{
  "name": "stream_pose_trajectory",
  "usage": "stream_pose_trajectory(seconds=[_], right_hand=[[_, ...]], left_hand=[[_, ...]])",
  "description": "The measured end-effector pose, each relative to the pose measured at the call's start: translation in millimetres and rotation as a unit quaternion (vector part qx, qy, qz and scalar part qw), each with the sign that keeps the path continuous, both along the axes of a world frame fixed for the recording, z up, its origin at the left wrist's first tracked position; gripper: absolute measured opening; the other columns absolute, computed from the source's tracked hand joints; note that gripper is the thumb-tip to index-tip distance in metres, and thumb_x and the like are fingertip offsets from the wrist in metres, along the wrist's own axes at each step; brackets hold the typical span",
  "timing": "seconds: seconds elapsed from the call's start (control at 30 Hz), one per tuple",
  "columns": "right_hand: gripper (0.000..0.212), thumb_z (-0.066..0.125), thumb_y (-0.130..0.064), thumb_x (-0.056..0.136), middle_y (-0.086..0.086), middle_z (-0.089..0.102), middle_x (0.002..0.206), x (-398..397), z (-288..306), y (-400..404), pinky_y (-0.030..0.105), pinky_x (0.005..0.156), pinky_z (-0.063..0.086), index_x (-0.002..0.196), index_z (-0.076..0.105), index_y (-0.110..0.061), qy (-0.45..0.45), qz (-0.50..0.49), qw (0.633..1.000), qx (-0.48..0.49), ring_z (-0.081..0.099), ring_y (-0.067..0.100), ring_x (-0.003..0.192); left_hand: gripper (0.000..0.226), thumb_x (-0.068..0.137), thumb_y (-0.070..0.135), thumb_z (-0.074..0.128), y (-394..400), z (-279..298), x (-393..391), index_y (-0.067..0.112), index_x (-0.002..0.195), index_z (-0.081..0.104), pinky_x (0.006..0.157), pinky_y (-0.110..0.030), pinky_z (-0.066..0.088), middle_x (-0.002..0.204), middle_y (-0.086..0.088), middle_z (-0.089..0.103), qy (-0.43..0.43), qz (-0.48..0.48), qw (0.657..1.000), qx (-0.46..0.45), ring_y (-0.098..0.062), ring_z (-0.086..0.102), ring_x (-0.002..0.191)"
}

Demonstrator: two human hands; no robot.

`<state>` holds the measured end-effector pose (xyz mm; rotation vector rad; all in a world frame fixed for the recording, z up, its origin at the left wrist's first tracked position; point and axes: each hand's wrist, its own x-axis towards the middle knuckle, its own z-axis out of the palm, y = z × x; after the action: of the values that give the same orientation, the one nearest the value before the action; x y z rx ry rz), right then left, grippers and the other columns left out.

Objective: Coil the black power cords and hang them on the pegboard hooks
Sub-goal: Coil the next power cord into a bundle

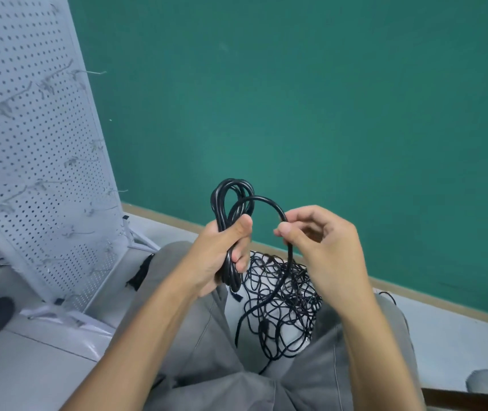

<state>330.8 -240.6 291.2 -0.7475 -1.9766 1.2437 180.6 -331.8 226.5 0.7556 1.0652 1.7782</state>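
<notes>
While the left hand [222, 253] grips a partly coiled black power cord [232, 197], its fingers [241, 259] and thumb curled tight around the bundled loops, the right hand [323, 241] pinches the free run of the same cord between thumb and fingers just right of the coil. From that pinch the cord arches over to the top of the coil and also drops down to a tangled heap of black cords [284, 304], which lies on the pale floor [44, 369] below the coil, between the person's knees in grey trousers [195, 330]. Left of the coil stands a white pegboard [29, 149], tilted in the view, with several metal hooks [88, 73] sticking out of it, none carrying a cord. Behind the coil rises a green wall [296, 99].
</notes>
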Motion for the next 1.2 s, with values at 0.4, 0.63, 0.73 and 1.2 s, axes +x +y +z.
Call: stream_pose_trajectory(seconds=[0.4, 0.63, 0.73, 1.2], right_hand=[[0.009, 0.084, -0.011, 0.083, 0.005, 0.075, 0.070, -9.3, -5.8, -12.0, 0.034, 0.072, 0.062, 0.079, 0.076, -0.013, 0.050, -0.056, 0.993, -0.091, 0.075, 0.020, 0.067], [0.014, 0.087, -0.023, 0.080, -0.002, 0.074, 0.070, -10.8, -12.9, -10.3, 0.039, 0.074, 0.059, 0.074, 0.075, -0.018, 0.014, -0.077, 0.996, -0.048, 0.071, 0.013, 0.068], [0.017, 0.088, -0.023, 0.079, -0.004, 0.073, 0.070, -10.9, -15.1, -7.2, 0.025, 0.070, 0.054, 0.072, 0.073, -0.018, 0.005, -0.069, 0.997, -0.033, 0.067, 0.007, 0.067], [0.078, 0.018, -0.081, 0.087, -0.004, 0.079, 0.103, -25.5, -75.2, -12.3, 0.036, 0.102, 0.053, 0.094, 0.080, -0.033, -0.081, 0.114, 0.957, -0.256, 0.072, 0.012, 0.106]], left_hand=[[0.041, 0.093, 0.052, 0.066, -2.0, -14.2, 14.6, 0.012, 0.098, 0.070, 0.081, -0.042, 0.052, 0.083, -0.007, 0.068, 0.133, -0.047, 0.989, -0.046, -0.026, 0.064, 0.079], [0.046, 0.094, 0.038, 0.065, -6.3, -13.7, 17.3, 0.001, 0.121, 0.064, 0.076, -0.041, 0.053, 0.078, -0.007, 0.062, 0.077, -0.085, 0.991, -0.065, -0.024, 0.063, 0.073], [0.053, 0.097, 0.037, 0.064, -4.5, -14.7, 18.0, 0.002, 0.136, 0.057, 0.071, -0.040, 0.047, 0.076, -0.009, 0.051, 0.069, -0.097, 0.992, -0.053, -0.020, 0.054, 0.065], [0.025, 0.094, 0.036, 0.057, -1.0, -5.8, 15.5, 0.019, 0.079, 0.048, 0.064, -0.025, 0.049, 0.060, 0.006, 0.044, -0.147, 0.051, 0.987, 0.023, -0.012, 0.052, 0.057]])
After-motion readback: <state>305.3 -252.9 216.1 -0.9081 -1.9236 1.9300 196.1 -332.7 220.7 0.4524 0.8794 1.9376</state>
